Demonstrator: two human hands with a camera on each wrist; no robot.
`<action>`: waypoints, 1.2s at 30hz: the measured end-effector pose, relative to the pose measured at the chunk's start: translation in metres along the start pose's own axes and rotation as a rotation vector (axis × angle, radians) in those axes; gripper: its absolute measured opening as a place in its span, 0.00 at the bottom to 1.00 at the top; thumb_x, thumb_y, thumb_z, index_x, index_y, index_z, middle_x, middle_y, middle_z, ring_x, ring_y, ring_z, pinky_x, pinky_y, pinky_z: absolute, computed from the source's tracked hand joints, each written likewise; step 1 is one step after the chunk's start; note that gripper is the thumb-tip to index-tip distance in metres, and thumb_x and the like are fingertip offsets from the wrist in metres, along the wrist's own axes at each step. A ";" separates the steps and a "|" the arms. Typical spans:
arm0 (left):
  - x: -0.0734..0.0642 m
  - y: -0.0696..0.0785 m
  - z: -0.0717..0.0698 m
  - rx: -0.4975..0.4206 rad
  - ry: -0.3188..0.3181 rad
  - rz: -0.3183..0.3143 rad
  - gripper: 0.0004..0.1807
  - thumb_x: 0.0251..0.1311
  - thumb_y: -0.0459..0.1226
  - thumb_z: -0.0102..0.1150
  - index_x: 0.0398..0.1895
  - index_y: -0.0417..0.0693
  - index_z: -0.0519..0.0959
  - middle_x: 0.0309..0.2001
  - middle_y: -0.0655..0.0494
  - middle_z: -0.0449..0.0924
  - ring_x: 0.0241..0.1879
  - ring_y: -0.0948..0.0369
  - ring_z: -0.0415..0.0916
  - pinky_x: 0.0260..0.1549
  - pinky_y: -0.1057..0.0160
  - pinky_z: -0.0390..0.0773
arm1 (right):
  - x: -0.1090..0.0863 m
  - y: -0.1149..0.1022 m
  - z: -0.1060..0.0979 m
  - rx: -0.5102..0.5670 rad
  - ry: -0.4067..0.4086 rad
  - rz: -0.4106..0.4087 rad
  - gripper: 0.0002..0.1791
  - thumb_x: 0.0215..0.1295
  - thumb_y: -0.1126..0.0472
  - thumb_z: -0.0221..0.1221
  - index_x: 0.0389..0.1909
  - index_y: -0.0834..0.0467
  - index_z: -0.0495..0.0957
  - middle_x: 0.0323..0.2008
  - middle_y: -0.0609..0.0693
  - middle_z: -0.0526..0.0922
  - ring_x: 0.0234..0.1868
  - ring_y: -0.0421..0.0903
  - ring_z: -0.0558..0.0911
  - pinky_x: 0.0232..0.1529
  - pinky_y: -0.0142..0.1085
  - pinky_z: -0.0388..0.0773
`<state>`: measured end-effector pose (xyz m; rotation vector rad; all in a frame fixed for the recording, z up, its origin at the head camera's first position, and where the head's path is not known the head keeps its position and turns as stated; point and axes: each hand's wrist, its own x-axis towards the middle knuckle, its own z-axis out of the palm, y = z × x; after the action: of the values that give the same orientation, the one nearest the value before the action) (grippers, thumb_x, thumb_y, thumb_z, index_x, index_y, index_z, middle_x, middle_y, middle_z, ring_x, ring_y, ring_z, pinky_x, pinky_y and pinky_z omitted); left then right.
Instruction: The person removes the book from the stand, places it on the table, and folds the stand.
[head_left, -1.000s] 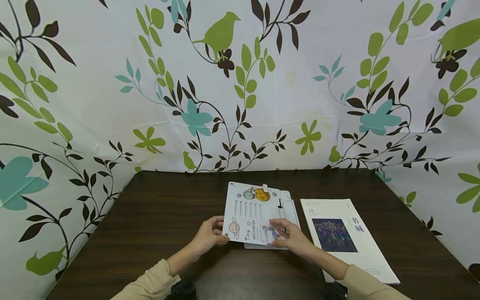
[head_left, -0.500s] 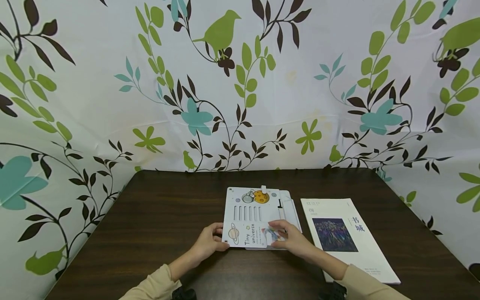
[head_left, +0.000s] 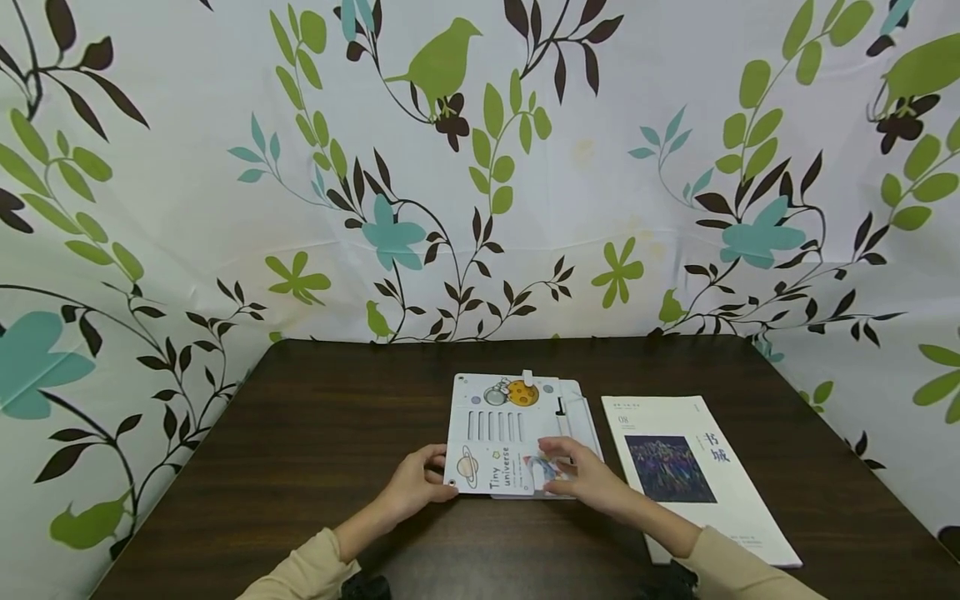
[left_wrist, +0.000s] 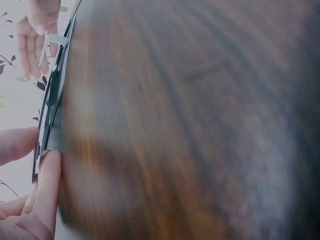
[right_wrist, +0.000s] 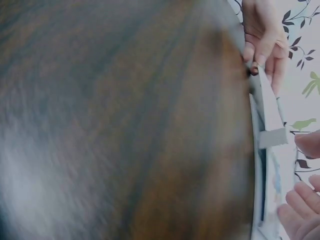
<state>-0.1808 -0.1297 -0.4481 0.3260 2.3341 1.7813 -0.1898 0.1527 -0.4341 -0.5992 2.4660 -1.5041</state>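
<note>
A flat white book stand (head_left: 495, 425) with slots, an astronaut picture and the words "Tiny universe" lies on the dark wood table. My left hand (head_left: 414, 479) pinches its lower left corner, thumb on the near side and fingers at the edge. In the left wrist view, the fingers (left_wrist: 47, 185) meet the stand's thin edge. Over the lower right part is my right hand (head_left: 588, 477), its fingers loosely bent and the thumb spread away from them. A small white clip (right_wrist: 273, 139) sticks up from the stand beside that thumb. Another white clip (head_left: 528, 377) sits at the top edge.
To the right of the stand lies a cream book (head_left: 675, 417) with a dark blue picture on its cover. Behind the table (head_left: 337, 400) hangs a white cloth (head_left: 555, 275) printed with leaves and birds.
The stand's upper panel has come down from a slight tilt and now lies straighter over the base. My left hand went down with it; the right hand has hardly moved.
</note>
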 end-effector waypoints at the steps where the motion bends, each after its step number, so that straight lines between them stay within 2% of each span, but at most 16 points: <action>1: 0.000 0.000 -0.001 0.023 0.001 0.007 0.34 0.39 0.23 0.66 0.54 0.25 0.65 0.39 0.44 0.73 0.31 0.57 0.78 0.27 0.65 0.78 | 0.000 -0.001 -0.002 -0.011 0.001 -0.014 0.31 0.51 0.68 0.63 0.56 0.70 0.64 0.54 0.66 0.70 0.56 0.61 0.68 0.55 0.53 0.65; 5: 0.000 -0.001 -0.004 0.066 -0.003 0.029 0.35 0.40 0.25 0.67 0.55 0.27 0.65 0.39 0.44 0.74 0.30 0.57 0.78 0.26 0.66 0.77 | -0.002 -0.005 -0.016 -0.081 0.055 -0.086 0.27 0.54 0.68 0.61 0.55 0.69 0.66 0.51 0.65 0.73 0.53 0.60 0.72 0.51 0.54 0.69; 8: 0.000 -0.001 -0.005 0.072 -0.011 0.039 0.35 0.40 0.25 0.67 0.56 0.27 0.65 0.39 0.44 0.74 0.30 0.57 0.78 0.26 0.68 0.77 | -0.004 -0.001 -0.027 -0.147 0.148 -0.116 0.23 0.54 0.70 0.60 0.53 0.67 0.69 0.47 0.63 0.76 0.49 0.58 0.74 0.47 0.50 0.74; 10: 0.001 -0.002 -0.005 0.082 -0.012 0.041 0.35 0.40 0.25 0.67 0.56 0.27 0.65 0.39 0.45 0.74 0.30 0.58 0.77 0.26 0.68 0.76 | -0.004 0.004 -0.032 -0.189 0.210 -0.091 0.21 0.53 0.71 0.60 0.51 0.66 0.72 0.42 0.60 0.78 0.45 0.56 0.76 0.44 0.47 0.76; 13: 0.000 -0.002 -0.005 0.085 -0.014 0.041 0.36 0.41 0.26 0.67 0.56 0.26 0.65 0.39 0.45 0.74 0.30 0.58 0.77 0.25 0.69 0.76 | -0.005 0.011 -0.038 -0.234 0.256 -0.019 0.18 0.52 0.71 0.60 0.47 0.66 0.74 0.35 0.54 0.79 0.38 0.50 0.78 0.37 0.39 0.77; 18: -0.001 -0.003 -0.005 0.079 -0.010 0.044 0.36 0.41 0.26 0.67 0.57 0.26 0.64 0.39 0.46 0.74 0.31 0.58 0.77 0.23 0.68 0.75 | -0.008 0.019 -0.043 -0.254 0.229 0.068 0.09 0.53 0.69 0.60 0.37 0.65 0.78 0.30 0.50 0.81 0.30 0.43 0.77 0.30 0.30 0.74; 23: -0.001 -0.003 -0.005 0.083 -0.003 0.046 0.36 0.41 0.25 0.67 0.57 0.26 0.65 0.38 0.46 0.75 0.30 0.58 0.77 0.23 0.69 0.75 | -0.008 0.024 -0.047 -0.254 0.209 0.067 0.05 0.54 0.70 0.59 0.33 0.64 0.81 0.32 0.52 0.82 0.31 0.44 0.77 0.29 0.30 0.74; 28: -0.001 -0.001 -0.005 0.091 -0.002 0.040 0.35 0.41 0.26 0.67 0.56 0.26 0.65 0.37 0.46 0.75 0.30 0.58 0.76 0.24 0.69 0.74 | -0.007 0.026 -0.049 -0.246 0.193 0.103 0.05 0.55 0.69 0.59 0.31 0.62 0.82 0.33 0.52 0.82 0.33 0.44 0.76 0.30 0.29 0.72; 32: -0.002 0.000 -0.004 0.099 0.004 0.040 0.35 0.40 0.26 0.67 0.56 0.26 0.66 0.37 0.46 0.75 0.30 0.59 0.76 0.24 0.69 0.74 | -0.007 0.027 -0.051 -0.233 0.162 0.089 0.05 0.55 0.68 0.59 0.31 0.63 0.82 0.34 0.53 0.82 0.33 0.44 0.75 0.30 0.29 0.73; 36: -0.001 -0.001 -0.004 0.107 0.010 0.039 0.35 0.40 0.26 0.68 0.55 0.26 0.66 0.37 0.47 0.75 0.30 0.59 0.76 0.24 0.69 0.74 | -0.005 0.029 -0.053 -0.264 0.132 0.032 0.04 0.55 0.69 0.59 0.31 0.63 0.82 0.32 0.53 0.83 0.31 0.42 0.75 0.29 0.29 0.73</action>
<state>-0.1807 -0.1340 -0.4478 0.3820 2.4518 1.6820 -0.2118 0.2096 -0.4354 -0.5148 2.7870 -1.2527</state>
